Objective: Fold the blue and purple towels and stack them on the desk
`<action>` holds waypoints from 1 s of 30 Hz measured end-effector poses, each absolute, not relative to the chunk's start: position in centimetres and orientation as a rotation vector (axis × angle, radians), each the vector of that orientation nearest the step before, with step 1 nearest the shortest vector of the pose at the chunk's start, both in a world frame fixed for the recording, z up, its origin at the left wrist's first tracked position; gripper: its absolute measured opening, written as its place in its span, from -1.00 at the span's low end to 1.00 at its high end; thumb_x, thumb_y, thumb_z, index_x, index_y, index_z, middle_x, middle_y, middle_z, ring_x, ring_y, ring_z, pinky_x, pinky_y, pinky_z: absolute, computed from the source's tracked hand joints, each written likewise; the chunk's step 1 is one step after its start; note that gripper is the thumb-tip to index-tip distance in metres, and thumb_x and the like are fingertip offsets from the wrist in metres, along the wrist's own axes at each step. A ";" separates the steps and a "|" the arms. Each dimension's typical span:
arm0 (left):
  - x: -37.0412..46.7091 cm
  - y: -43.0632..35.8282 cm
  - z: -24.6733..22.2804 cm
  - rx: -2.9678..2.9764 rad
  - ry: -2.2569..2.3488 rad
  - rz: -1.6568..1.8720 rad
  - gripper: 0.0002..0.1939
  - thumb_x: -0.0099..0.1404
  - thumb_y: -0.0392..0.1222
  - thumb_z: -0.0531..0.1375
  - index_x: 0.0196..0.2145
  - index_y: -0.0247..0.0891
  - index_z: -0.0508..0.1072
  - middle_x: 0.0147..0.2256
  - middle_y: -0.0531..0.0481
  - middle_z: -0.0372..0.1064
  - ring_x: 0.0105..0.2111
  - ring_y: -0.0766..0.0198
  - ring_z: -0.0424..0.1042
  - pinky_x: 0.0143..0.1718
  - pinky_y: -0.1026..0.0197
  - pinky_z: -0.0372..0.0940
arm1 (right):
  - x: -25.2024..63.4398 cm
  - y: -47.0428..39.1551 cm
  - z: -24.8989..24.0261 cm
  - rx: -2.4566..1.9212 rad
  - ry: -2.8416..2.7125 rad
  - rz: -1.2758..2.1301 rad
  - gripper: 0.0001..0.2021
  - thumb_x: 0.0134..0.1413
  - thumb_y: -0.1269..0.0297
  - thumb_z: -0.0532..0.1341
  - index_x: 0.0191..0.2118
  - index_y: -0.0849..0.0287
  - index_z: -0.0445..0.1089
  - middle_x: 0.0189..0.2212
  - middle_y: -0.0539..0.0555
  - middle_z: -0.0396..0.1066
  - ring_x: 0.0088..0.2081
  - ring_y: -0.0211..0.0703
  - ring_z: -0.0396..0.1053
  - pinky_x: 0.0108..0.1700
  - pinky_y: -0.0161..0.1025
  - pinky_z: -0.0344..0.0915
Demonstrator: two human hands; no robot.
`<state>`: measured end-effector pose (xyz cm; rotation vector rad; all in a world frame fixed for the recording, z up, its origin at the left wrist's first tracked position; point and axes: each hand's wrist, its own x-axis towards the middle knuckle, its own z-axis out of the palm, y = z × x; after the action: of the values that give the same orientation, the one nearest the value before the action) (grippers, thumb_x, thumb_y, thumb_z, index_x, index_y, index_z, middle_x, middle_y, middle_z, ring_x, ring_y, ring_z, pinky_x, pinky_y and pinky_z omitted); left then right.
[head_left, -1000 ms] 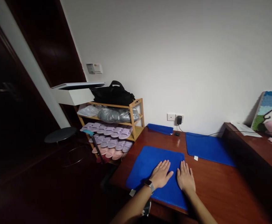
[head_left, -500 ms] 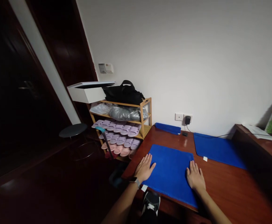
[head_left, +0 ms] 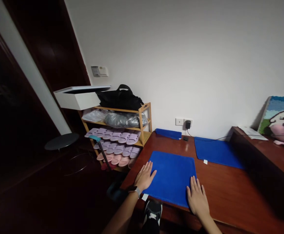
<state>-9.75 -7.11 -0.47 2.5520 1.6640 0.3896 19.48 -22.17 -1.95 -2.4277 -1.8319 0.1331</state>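
Note:
A blue cloth [head_left: 171, 175] lies spread flat on the reddish-brown wooden table [head_left: 220, 191], with a white tag [head_left: 145, 197] poking out at its near left corner. My left hand [head_left: 144, 176] rests flat over the cloth's left edge, fingers stretched out and thumb on the fabric. On the right edge lies my right hand [head_left: 197, 196], palm down with its fingers extended and slightly apart. Neither hand grips anything.
Toward the wall lie a folded blue cloth [head_left: 168, 133] and a second flat blue cloth [head_left: 216, 152]. A black plug [head_left: 188, 124] trails a cable across. A raised ledge [head_left: 261, 156] borders the right. Left stands a shoe rack [head_left: 146, 130] with slippers; beyond it, a round stool [head_left: 62, 141].
My right hand has slid along the cloth's right edge toward me. The left hand stays on the left edge. The view has turned a little to the right, bringing a pink plush toy in.

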 end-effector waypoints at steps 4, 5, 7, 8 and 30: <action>-10.3 -6.6 -0.4 2.599 1.667 0.348 -0.25 0.51 0.25 -0.22 0.45 -0.28 -0.02 0.43 -0.17 -0.05 0.43 0.04 -0.07 0.41 -0.11 -0.05 | 19.4 -21.9 -1.4 -2.373 -1.773 0.159 -0.28 0.37 0.01 -0.30 0.47 0.39 -0.20 0.48 0.11 -0.24 0.48 0.01 -0.29 0.47 0.03 -0.29; -10.3 -6.5 -0.2 2.615 1.666 0.334 -0.26 0.51 0.24 -0.21 0.45 -0.28 0.00 0.43 -0.18 -0.03 0.43 0.04 -0.05 0.41 -0.12 -0.04 | 19.3 -21.9 -1.2 -2.363 -1.758 0.172 -0.28 0.37 0.01 -0.29 0.46 0.39 -0.19 0.48 0.12 -0.24 0.48 0.01 -0.28 0.47 0.04 -0.29; -9.6 -6.8 0.5 2.664 1.650 0.343 -0.29 0.53 0.20 -0.20 0.44 -0.29 0.04 0.42 -0.19 0.01 0.42 0.04 -0.01 0.41 -0.13 -0.04 | 19.2 -21.8 -0.9 -2.350 -1.734 0.200 -0.29 0.37 0.01 -0.28 0.46 0.38 -0.19 0.48 0.11 -0.25 0.48 0.01 -0.27 0.47 0.04 -0.28; -8.9 -7.1 0.9 2.698 1.629 0.383 -0.31 0.53 0.17 -0.20 0.43 -0.29 0.04 0.41 -0.19 0.02 0.42 0.06 -0.01 0.41 -0.12 -0.05 | 19.2 -21.8 -0.6 -2.345 -1.730 0.215 -0.29 0.37 0.01 -0.28 0.47 0.38 -0.19 0.48 0.10 -0.26 0.48 0.01 -0.27 0.47 0.04 -0.28; -12.7 -9.8 -0.2 2.687 1.513 0.293 -0.34 0.53 0.20 -0.12 0.45 -0.12 -0.02 0.44 -0.07 -0.07 0.43 0.12 -0.04 0.42 -0.10 -0.05 | 18.4 -20.7 0.0 -2.448 -1.771 0.258 -0.30 0.37 0.01 -0.28 0.47 0.34 -0.25 0.49 0.08 -0.36 0.49 0.00 -0.38 0.47 0.06 -0.37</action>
<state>-12.71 -9.80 -0.24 2.6870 1.5133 0.2933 18.36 -20.68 -0.05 -2.4480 -1.7713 0.2578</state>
